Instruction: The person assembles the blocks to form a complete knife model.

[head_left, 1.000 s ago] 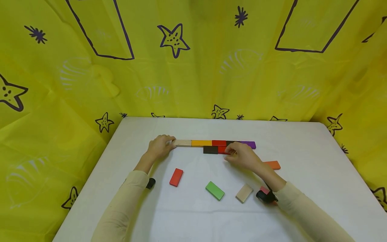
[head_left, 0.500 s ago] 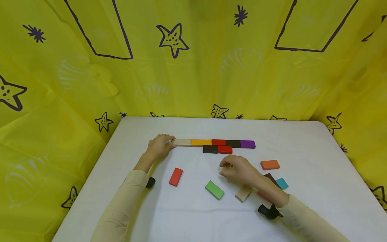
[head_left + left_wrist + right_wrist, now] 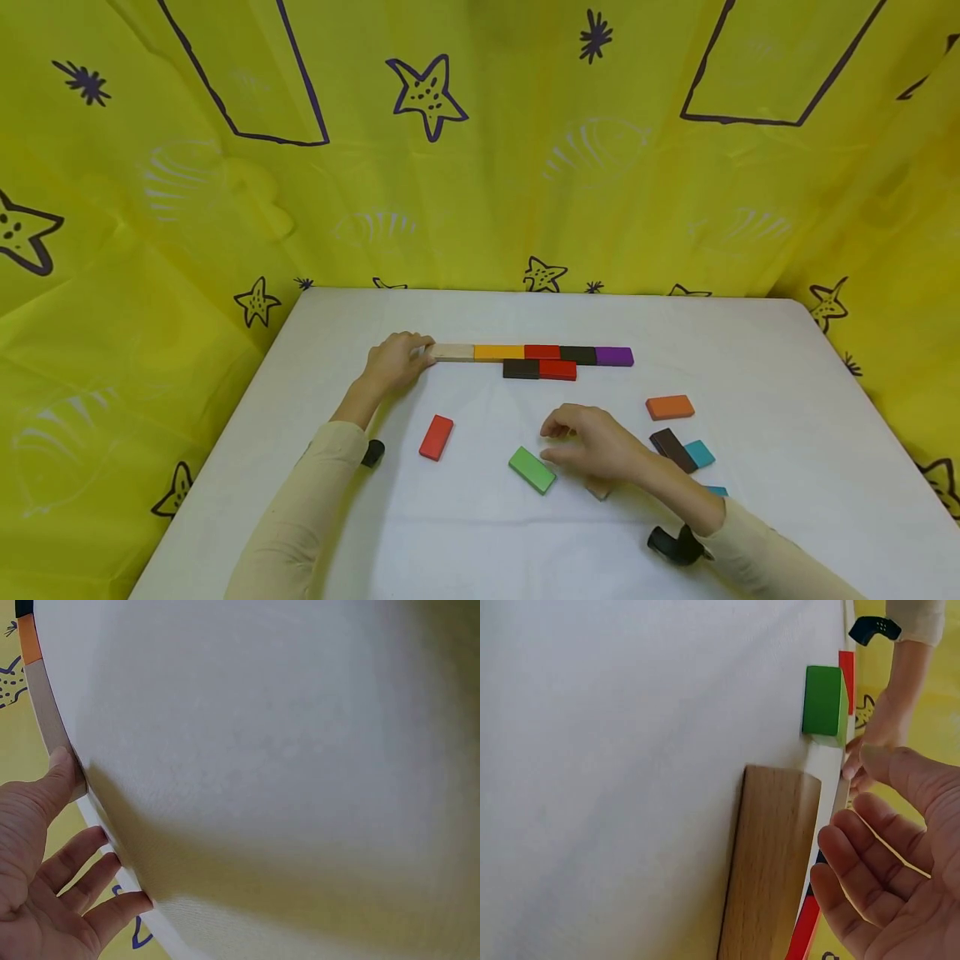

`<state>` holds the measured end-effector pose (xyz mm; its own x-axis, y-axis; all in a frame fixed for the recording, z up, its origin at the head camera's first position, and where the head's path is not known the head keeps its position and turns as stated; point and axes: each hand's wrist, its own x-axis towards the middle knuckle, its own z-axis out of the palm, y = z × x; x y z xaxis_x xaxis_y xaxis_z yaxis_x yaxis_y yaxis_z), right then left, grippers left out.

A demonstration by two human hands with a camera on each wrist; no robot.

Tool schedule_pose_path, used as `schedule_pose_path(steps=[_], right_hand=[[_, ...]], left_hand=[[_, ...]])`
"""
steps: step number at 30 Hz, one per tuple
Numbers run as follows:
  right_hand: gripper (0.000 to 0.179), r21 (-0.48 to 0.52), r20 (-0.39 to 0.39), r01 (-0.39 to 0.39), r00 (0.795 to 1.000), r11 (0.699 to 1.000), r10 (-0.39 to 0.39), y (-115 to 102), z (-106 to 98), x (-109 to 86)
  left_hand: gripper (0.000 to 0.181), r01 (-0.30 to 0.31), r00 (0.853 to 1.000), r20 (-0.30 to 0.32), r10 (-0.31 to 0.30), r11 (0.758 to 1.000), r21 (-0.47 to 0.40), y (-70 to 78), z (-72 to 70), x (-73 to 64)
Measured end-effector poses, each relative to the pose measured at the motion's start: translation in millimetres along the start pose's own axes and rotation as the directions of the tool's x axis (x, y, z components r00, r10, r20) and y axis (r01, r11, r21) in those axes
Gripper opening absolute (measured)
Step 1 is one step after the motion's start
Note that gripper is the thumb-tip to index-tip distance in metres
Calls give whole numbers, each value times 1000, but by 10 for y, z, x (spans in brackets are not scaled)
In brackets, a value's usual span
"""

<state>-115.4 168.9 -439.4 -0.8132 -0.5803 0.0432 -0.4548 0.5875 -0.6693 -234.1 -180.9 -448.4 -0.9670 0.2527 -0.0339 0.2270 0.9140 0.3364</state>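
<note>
My left hand (image 3: 396,362) is at the left end of a row of blocks and pinches the pale wooden block (image 3: 454,353) there. In the left wrist view its thumb lies on that block; the index finger is hidden and the other fingers touch the table. The row continues with yellow (image 3: 498,353), red, dark and purple (image 3: 615,357) blocks. Against its front side lie a dark block (image 3: 521,369) and a red block (image 3: 557,370). My right hand (image 3: 592,442), loosely curled and holding nothing, hovers beside a green block (image 3: 532,471) and partly covers a natural wooden block (image 3: 772,859).
A loose red block (image 3: 437,437) lies on the white table (image 3: 465,550) at centre left. To the right are an orange block (image 3: 670,407), a dark brown block (image 3: 672,451) and blue blocks (image 3: 700,453), partly behind my right arm. Yellow patterned cloth (image 3: 480,183) hangs behind.
My right hand let go of the red block in the front row and drew back toward me, near the green block. My left hand stayed where it was.
</note>
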Motion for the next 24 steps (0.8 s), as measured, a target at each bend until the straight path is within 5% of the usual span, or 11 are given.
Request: schedule_pose_path(steps=[12,24], right_hand=[[41,27,113,24,993,999,-27,-63,101,-92],[36,-35,93,46,995,998,-42,-79,125,-97]], left_hand=[[36,8,1000,9,-8,1000,0,5,8,5],[38,26,999,29,-26,1000,-2,35,-3,-3]])
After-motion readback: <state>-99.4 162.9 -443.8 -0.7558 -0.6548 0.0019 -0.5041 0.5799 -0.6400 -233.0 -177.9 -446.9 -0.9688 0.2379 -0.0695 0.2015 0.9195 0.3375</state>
